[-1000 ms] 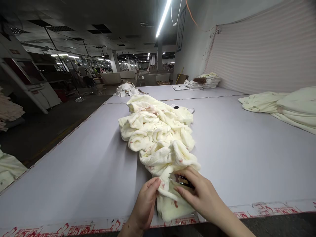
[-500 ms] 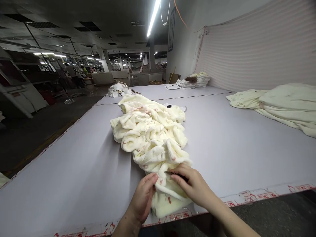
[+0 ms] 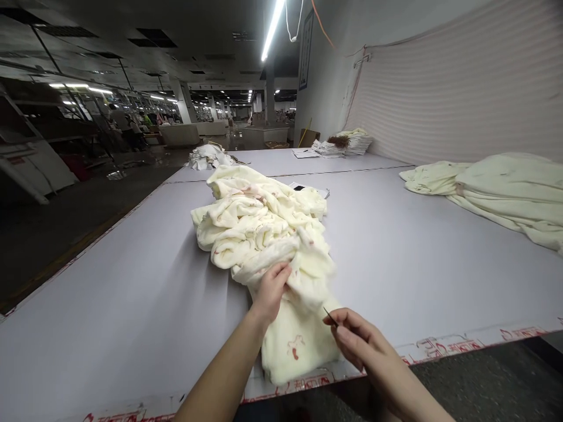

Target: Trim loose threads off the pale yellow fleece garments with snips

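Note:
A heap of cream plush fabric [image 3: 259, 217] with reddish printed marks lies bunched on the table, its near end flatter. My left hand [image 3: 271, 290] is closed on a fold of it, thumb on top. To the right of the near end, my right hand [image 3: 358, 340] pinches a small dark pointed tool [image 3: 329, 317], its tip up and to the left. Whether this is tweezers or thread snips I cannot make out. Most of the tool is hidden by my fingers.
The pale table [image 3: 396, 258] has red-printed tape along its near edge. Another cream cloth pile [image 3: 505, 187] lies at right. White scraps [image 3: 209, 157] and stacked cloth pieces [image 3: 358, 142] sit at the far end. Papers [image 3: 312, 191] with a dark object lie behind the heap.
My left hand has moved up and forward, pulling a fold away from the near end. My right hand has drawn back to the right, off the fabric, bringing the dark tool into view.

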